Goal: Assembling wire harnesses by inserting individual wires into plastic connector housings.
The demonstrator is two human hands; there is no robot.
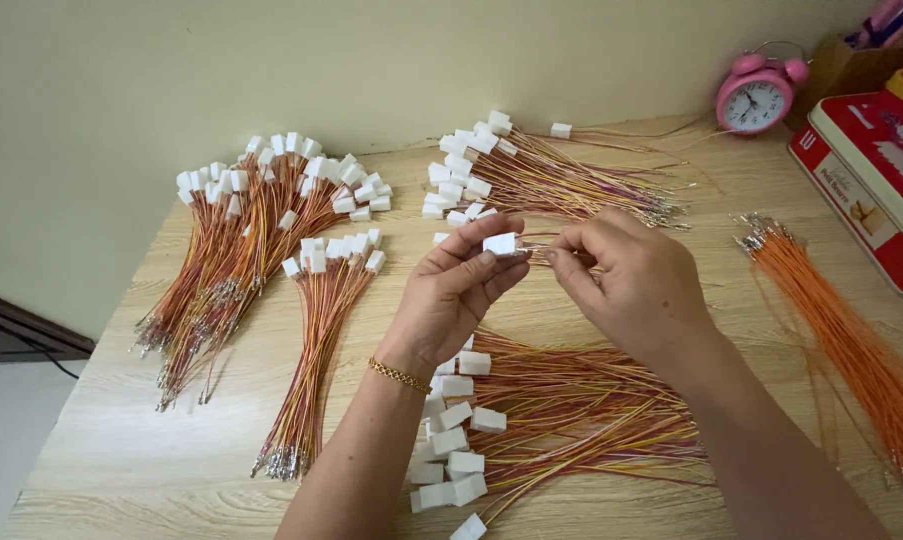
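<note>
Left hand pinching white connector housing above table centre; right hand — fingers closed on thin wire — facing it from right, wire axis running left-right toward housing.

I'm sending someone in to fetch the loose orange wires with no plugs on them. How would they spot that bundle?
Start at the pink alarm clock at the back right of the wooden table. Below it, past the red tin, lies the orange wire bundle along the right edge. Unlike the other bundles, it is plain orange and has no white connectors.
</note>
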